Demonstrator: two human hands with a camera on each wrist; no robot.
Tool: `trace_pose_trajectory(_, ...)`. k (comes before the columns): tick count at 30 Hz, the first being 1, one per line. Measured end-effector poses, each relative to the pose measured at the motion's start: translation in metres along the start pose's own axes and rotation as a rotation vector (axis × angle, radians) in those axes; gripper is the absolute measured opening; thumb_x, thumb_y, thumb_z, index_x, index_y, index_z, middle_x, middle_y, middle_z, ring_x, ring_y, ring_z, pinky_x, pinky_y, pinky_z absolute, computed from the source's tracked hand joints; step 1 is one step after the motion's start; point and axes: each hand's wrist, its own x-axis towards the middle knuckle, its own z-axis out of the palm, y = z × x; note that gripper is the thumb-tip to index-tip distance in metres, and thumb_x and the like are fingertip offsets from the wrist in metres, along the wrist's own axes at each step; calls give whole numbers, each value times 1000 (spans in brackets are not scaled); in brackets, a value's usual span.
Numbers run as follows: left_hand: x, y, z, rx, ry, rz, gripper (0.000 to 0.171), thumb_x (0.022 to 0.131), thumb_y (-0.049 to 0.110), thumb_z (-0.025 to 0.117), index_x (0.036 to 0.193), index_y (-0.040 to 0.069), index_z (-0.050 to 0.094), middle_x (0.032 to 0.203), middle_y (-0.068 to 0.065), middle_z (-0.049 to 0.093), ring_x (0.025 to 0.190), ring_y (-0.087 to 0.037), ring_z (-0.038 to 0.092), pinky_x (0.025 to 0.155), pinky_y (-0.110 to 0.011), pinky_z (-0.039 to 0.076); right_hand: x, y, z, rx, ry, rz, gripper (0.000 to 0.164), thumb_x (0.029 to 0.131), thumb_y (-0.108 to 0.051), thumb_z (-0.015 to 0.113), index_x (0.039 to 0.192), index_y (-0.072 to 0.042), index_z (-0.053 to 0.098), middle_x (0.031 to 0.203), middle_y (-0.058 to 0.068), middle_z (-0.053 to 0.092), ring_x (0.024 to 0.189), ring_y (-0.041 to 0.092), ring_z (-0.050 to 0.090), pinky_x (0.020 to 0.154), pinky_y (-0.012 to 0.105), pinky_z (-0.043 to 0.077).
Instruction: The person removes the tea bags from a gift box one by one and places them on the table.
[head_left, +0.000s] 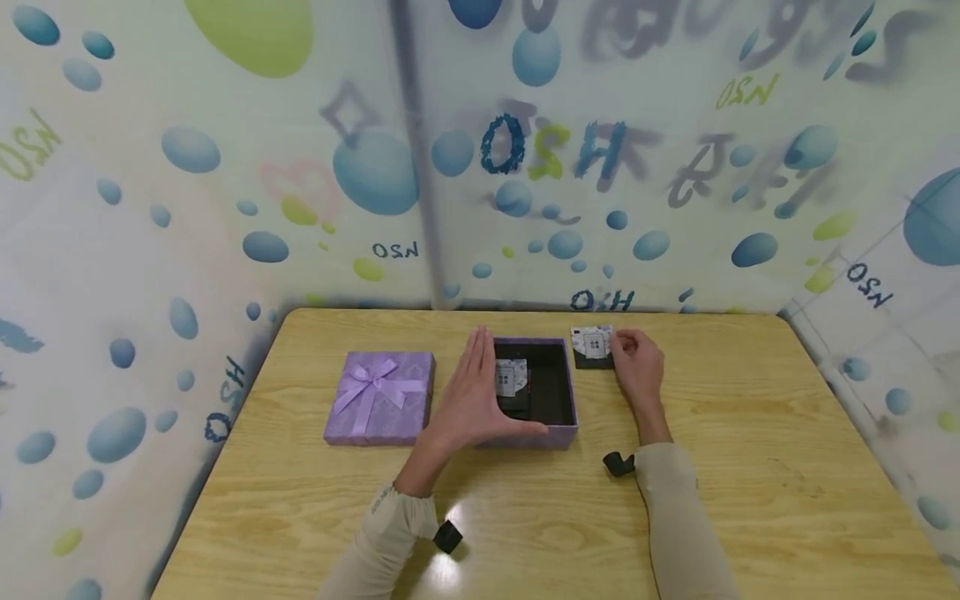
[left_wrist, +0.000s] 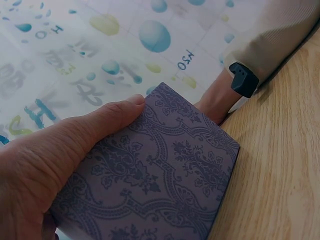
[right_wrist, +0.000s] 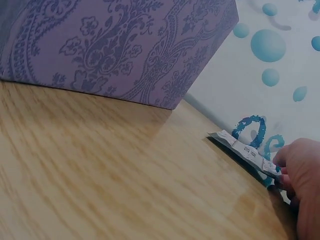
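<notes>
While the straight-fingered left hand (head_left: 471,404) touches the box (head_left: 551,438), the right hand (head_left: 641,367) pinches a packet (head_left: 593,347) by its right edge.

Blue "O" (head_left: 488,147), blue "H" (head_left: 599,150), green "N" (head_left: 762,89); on patterned wall (head_left: 472,225)

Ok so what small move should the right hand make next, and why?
Probably lift the outside packet over the open box. The right hand pinches its edge just beside the box, a similar inside packet lies within, and the left hand rests against the box, which may help steady it.
</notes>
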Motion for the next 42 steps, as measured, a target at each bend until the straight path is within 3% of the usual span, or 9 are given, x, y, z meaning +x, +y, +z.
trace_pose_trajectory(5,-3,-1,3,4,3,-6,162,58,94,72,163,14,-22,172,-4,-22,161,-26,-11,129,-46,13,-1,0,0,-8,-6,26,30,101,-25,67,113,2,72,100,19,73,91,31,67,79,39,50)
trace_pose_trajectory(9,-4,-1,5,-12,4,-11,163,58,95,72,162,16,-24,171,-1,-24,160,-19,-17,129,-45,13,-3,1,0,-7,16,21,29,101,-24,67,113,1,73,101,18,73,90,30,66,78,35,49)
trace_pose_trajectory(15,-3,1,4,-23,9,-14,162,58,93,74,162,17,-24,171,0,-24,158,-15,-20,129,-45,13,-2,-1,-4,106,110,4,21,99,-12,63,110,3,73,100,17,69,83,22,61,71,23,44)
trace_pose_trajectory(21,-3,2,4,-21,2,-11,162,58,94,74,162,17,-24,172,-1,-24,161,-22,-13,129,-46,14,-3,-6,-7,201,195,32,22,100,-9,53,97,0,73,101,9,59,83,19,48,73,29,37)
trace_pose_trajectory(27,-4,0,4,-4,-6,-14,162,58,94,73,163,15,-22,172,-2,-23,162,-25,-10,129,-45,14,-8,-17,-7,261,94,22,25,102,-15,52,105,-1,73,102,8,61,81,17,48,69,27,38)
trace_pose_trajectory(31,-5,0,3,-6,-10,-19,162,58,94,73,163,14,-21,171,-1,-24,162,-24,-10,129,-44,13,-11,-38,-6,309,45,-52,27,106,-19,59,109,4,73,98,17,66,74,11,50,64,20,39)
trace_pose_trajectory(33,-5,-1,2,-8,-11,-21,162,58,94,73,163,14,-20,171,-1,-24,162,-24,-11,129,-44,13,-14,-55,-7,344,-25,-81,28,107,-19,59,111,5,71,98,22,66,72,10,52,62,17,41)
trace_pose_trajectory(37,-4,-1,2,-13,-3,-17,161,58,94,72,164,14,-19,172,-2,-22,162,-25,-10,129,-45,14,-26,-96,-11,386,-245,-102,22,108,-13,57,113,4,69,94,17,67,72,15,58,60,19,47)
trace_pose_trajectory(42,-2,-2,2,-11,6,-5,160,60,93,73,164,13,-19,172,-3,-21,161,-23,-11,129,-45,15,-46,-134,-10,331,-418,-151,18,107,-11,59,114,1,70,98,22,68,80,29,64,65,27,56)
